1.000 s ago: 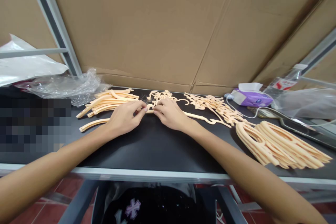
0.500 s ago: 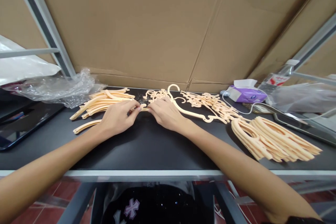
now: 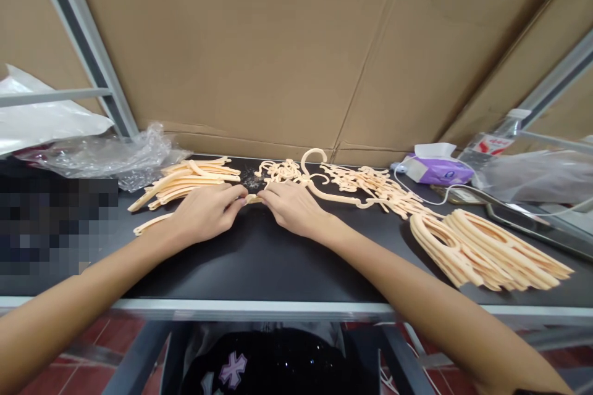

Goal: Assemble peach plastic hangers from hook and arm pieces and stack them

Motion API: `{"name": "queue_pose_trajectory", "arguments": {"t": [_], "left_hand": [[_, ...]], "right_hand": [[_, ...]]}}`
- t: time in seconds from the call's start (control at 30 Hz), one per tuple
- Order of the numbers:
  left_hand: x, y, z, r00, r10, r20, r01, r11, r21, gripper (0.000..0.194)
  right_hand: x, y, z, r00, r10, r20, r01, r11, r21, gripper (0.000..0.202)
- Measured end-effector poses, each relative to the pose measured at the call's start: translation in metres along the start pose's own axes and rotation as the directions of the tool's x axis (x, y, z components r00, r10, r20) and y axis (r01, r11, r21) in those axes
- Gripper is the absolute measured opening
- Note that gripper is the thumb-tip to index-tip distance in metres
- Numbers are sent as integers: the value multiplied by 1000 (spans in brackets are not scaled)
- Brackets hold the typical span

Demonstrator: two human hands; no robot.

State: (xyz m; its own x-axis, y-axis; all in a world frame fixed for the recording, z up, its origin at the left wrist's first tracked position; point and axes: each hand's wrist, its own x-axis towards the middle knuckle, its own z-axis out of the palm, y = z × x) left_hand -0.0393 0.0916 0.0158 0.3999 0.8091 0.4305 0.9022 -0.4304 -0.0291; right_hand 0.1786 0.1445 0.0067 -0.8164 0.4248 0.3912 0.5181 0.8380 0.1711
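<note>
My left hand and my right hand meet near the middle of the black table, fingertips pinched on a short stretch of cream plastic hanger piece between them. Beyond my left wrist, a curved hanger arm sticks out; the forearm hides whether it joins the held piece. Behind and beside my right hand lies a cream clothes hanger with its hook up, its inner end covered by that hand. Left of centre is a pile of loose hanger arms. Small hook-shaped parts lie behind my right hand.
More thin cream parts are heaped at right of centre. Folded hangers are stacked at the right front. Farther back are a purple tissue pack, a white cable and a bottle. Clear plastic wrap lies at the left; cardboard stands behind.
Both hands have lowered slightly, still pinching the piece. The small curled end that showed between the fingertips now looks flatter. The view has shifted a little.
</note>
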Motion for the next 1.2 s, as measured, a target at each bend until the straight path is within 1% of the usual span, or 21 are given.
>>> {"name": "queue_pose_trajectory", "arguments": {"t": [0.1, 0.17, 0.23, 0.33, 0.57, 0.7, 0.9, 1.03, 1.2], "left_hand": [[-2, 1, -4, 997, 36, 61, -36, 999, -9, 29], [-4, 1, -7, 996, 56, 72, -54, 998, -35, 28], [-7, -1, -9, 994, 84, 74, -80, 995, -59, 28], [-10, -5, -8, 992, 107, 69, -103, 992, -69, 29], [-9, -5, -4, 995, 93, 25, -93, 995, -22, 27], [-9, -5, -1, 996, 91, -13, -92, 995, -46, 29], [-10, -9, 2, 997, 79, -5, -80, 994, -70, 34], [-9, -10, 2, 996, 88, 7, -87, 992, -89, 33], [-8, -11, 2, 994, 111, 14, -107, 982, -154, 31]], "right_hand": [[-2, -3, -3, 997, 69, 44, -70, 997, 36, 25], [-3, -6, -4, 992, 111, 59, -114, 992, 55, 24], [-4, -8, -5, 990, 123, 70, -127, 990, 60, 22], [-5, -10, -6, 990, 119, 80, -124, 990, 60, 21], [-7, -12, -6, 995, 53, 81, -57, 997, 55, 26], [-7, -13, -4, 998, 32, 63, -35, 998, 44, 28], [-8, -14, -2, 999, 15, 46, -17, 998, 55, 27], [-7, -14, -3, 998, 22, 63, -26, 998, 58, 25], [-7, -13, -2, 999, -20, 48, 18, 999, 50, 28]]}}
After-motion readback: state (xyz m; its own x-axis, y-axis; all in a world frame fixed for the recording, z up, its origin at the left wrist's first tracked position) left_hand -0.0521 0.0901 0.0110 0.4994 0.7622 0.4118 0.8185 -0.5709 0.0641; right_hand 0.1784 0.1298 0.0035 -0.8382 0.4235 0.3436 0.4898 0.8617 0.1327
